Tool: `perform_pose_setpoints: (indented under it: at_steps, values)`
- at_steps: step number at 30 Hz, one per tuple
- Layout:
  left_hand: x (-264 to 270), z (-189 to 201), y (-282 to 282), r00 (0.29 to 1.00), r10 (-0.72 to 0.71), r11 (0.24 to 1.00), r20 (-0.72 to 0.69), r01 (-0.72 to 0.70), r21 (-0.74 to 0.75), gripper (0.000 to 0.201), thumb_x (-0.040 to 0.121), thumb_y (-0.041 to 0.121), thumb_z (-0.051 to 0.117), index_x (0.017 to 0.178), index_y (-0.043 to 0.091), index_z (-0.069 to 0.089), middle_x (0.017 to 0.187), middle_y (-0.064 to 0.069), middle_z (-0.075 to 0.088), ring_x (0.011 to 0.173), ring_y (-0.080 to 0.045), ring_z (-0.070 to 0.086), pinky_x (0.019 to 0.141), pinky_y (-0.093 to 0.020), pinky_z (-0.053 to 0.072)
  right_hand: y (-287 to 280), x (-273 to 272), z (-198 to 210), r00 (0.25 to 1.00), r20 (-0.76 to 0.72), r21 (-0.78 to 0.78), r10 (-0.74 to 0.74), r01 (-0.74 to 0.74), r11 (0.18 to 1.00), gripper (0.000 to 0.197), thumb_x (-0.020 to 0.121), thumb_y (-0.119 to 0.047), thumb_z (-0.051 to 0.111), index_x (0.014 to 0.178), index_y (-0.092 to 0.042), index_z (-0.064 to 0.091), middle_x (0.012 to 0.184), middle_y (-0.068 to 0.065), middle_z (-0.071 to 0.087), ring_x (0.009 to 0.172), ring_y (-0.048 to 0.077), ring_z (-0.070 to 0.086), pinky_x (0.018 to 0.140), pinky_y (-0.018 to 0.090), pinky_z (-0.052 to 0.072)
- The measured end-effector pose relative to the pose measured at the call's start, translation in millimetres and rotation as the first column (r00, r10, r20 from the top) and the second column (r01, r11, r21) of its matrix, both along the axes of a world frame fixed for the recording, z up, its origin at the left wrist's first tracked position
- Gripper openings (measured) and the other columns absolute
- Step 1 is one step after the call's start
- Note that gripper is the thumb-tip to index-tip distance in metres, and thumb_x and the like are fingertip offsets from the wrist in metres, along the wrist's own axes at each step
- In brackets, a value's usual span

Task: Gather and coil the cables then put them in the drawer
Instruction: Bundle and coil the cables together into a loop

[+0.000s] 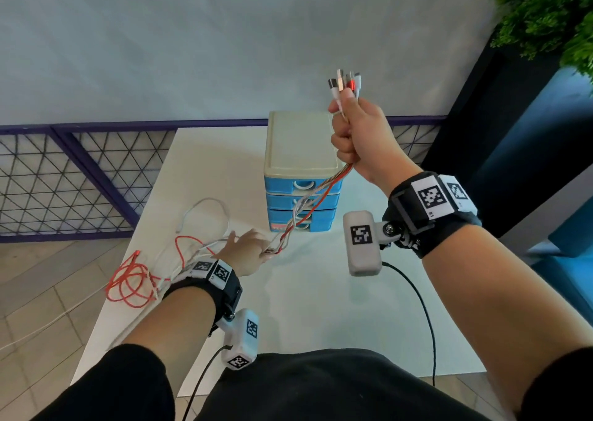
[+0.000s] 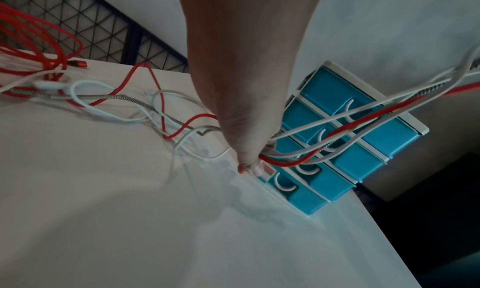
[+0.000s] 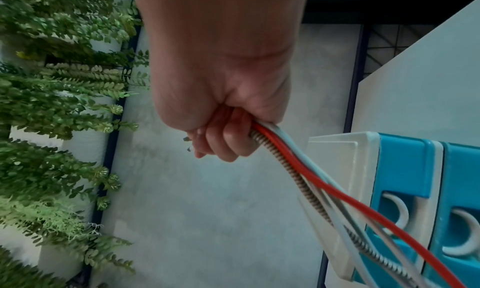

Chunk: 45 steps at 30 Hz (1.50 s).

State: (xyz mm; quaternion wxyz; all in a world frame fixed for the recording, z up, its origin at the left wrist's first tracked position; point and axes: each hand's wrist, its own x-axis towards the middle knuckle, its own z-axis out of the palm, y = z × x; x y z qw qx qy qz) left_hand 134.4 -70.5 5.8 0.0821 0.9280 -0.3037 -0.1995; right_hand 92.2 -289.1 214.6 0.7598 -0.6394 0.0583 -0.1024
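Note:
My right hand [image 1: 351, 135] is raised above the drawer unit and grips a bundle of red, white and metal-braided cables [image 1: 317, 192] near their plugs [image 1: 345, 83], which stick up out of the fist [image 3: 221, 136]. The bundle [image 3: 311, 181] slopes down to my left hand [image 1: 248, 250], low over the white table [image 1: 321, 308], whose fingers [image 2: 249, 159] curl round the cables [image 2: 337, 132]. Beyond the left hand the loose cable tails [image 1: 134, 279] lie tangled at the table's left edge [image 2: 78, 95]. A blue drawer unit [image 1: 303, 176] with a cream top stands at the back, all drawers closed [image 2: 350, 140].
One white cable [image 1: 38, 327] hangs off the table's left edge toward the tiled floor. A purple mesh railing [image 1: 80, 176] runs behind the table, and green plants [image 1: 545, 16] [image 3: 52, 108] hang at the right. Black wrist-camera leads [image 1: 423, 318] trail across the near table.

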Motion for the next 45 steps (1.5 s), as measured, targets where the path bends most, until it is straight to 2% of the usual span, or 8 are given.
perform_pose_setpoints:
  at_steps: [8, 15, 21, 24, 27, 33, 41, 45]
  values:
    - [55.2, 42.9, 7.7, 0.932, 0.261, 0.962, 0.254, -0.228, -0.152, 0.024, 0.094, 0.014, 0.045, 0.114, 0.003, 0.053, 0.122, -0.016, 0.045, 0.121, -0.034, 0.043, 0.099, -0.055, 0.033, -3.6, -6.7, -1.2, 0.943, -0.247, -0.128, 0.223, -0.260, 0.957, 0.031, 0.100, -0.043, 0.039, 0.087, -0.017, 0.050, 0.053, -0.009, 0.028, 0.040, 0.004, 0.022, 0.035, 0.016, 0.017]
    - [47.0, 83.8, -13.8, 0.996, -0.031, 0.984, -0.079, 0.044, 0.173, 0.076, 0.079, 0.027, 0.067, 0.144, 0.023, 0.027, 0.150, 0.000, 0.030, 0.139, -0.025, 0.027, 0.113, -0.051, 0.018, -5.4, -1.5, -4.1, 0.964, -0.211, -0.037, 0.160, -0.172, 0.984, 0.030, 0.103, -0.037, 0.032, 0.080, -0.021, 0.042, 0.055, -0.009, 0.027, 0.044, 0.005, 0.019, 0.037, 0.017, 0.015]
    - [28.4, 117.5, -30.2, 0.976, 0.125, 0.879, 0.176, -0.026, -0.476, 0.022, 0.096, 0.017, 0.039, 0.095, 0.023, 0.060, 0.098, 0.000, 0.057, 0.092, -0.019, 0.057, 0.076, -0.027, 0.039, -0.1, 8.6, -15.5, 0.963, -0.224, -0.033, 0.148, -0.159, 0.987, 0.031, 0.103, -0.037, 0.031, 0.078, -0.021, 0.042, 0.052, -0.011, 0.030, 0.041, 0.005, 0.021, 0.035, 0.017, 0.018]
    - [-5.6, 149.2, -52.8, 0.999, 0.042, 0.756, 0.011, -0.024, -0.654, 0.028, 0.100, 0.030, 0.035, 0.109, 0.018, 0.060, 0.111, 0.003, 0.061, 0.101, -0.012, 0.055, 0.081, -0.021, 0.039, 7.2, 15.3, -20.3, 0.971, -0.179, 0.005, 0.155, -0.157, 0.988, 0.032, 0.103, -0.038, 0.032, 0.079, -0.020, 0.043, 0.053, -0.010, 0.028, 0.041, 0.005, 0.020, 0.035, 0.018, 0.018]
    - [-26.2, 156.5, -70.7, 0.940, -0.173, 0.745, -0.293, -0.070, -0.664, 0.038, 0.101, 0.036, 0.029, 0.115, 0.013, 0.056, 0.106, 0.004, 0.062, 0.102, -0.007, 0.056, 0.085, -0.011, 0.039, 12.7, 19.9, -20.8, 0.986, -0.116, 0.045, 0.119, -0.114, 0.992, 0.031, 0.102, -0.039, 0.035, 0.081, -0.018, 0.044, 0.054, -0.008, 0.030, 0.040, 0.006, 0.022, 0.035, 0.019, 0.018]
    - [-24.1, 140.3, -77.7, 0.969, -0.120, 0.694, -0.216, -0.074, -0.717, 0.029, 0.102, 0.030, 0.030, 0.092, 0.009, 0.048, 0.073, 0.005, 0.042, 0.063, -0.008, 0.039, 0.064, -0.019, 0.037, 12.1, 19.0, -27.5, 0.996, 0.035, 0.132, 0.077, -0.081, 0.988, 0.026, 0.100, -0.038, 0.042, 0.091, -0.013, 0.047, 0.060, -0.003, 0.044, 0.051, 0.013, 0.044, 0.051, 0.026, 0.043]
    - [-15.8, 133.0, -71.2, 0.893, -0.219, 0.691, -0.393, -0.142, -0.708, 0.043, 0.097, 0.043, 0.038, 0.082, 0.007, 0.055, 0.052, 0.004, 0.040, 0.051, -0.015, 0.041, 0.054, -0.022, 0.041, 4.2, 18.4, -30.7, 0.997, 0.010, 0.317, 0.079, -0.078, 0.945, 0.028, 0.100, -0.042, 0.041, 0.086, -0.018, 0.047, 0.052, -0.009, 0.027, 0.039, 0.005, 0.019, 0.032, 0.017, 0.017]
    - [-2.9, 115.7, -47.4, 0.804, -0.204, 0.736, -0.559, -0.250, -0.629, 0.053, 0.083, 0.063, 0.038, 0.071, 0.013, 0.053, 0.050, 0.008, 0.042, 0.056, -0.014, 0.056, 0.072, -0.028, 0.046, -9.9, 18.8, -30.7, 0.999, -0.014, 0.390, 0.044, -0.035, 0.920, 0.029, 0.101, -0.043, 0.039, 0.085, -0.020, 0.047, 0.050, -0.010, 0.027, 0.037, 0.003, 0.019, 0.030, 0.016, 0.014]
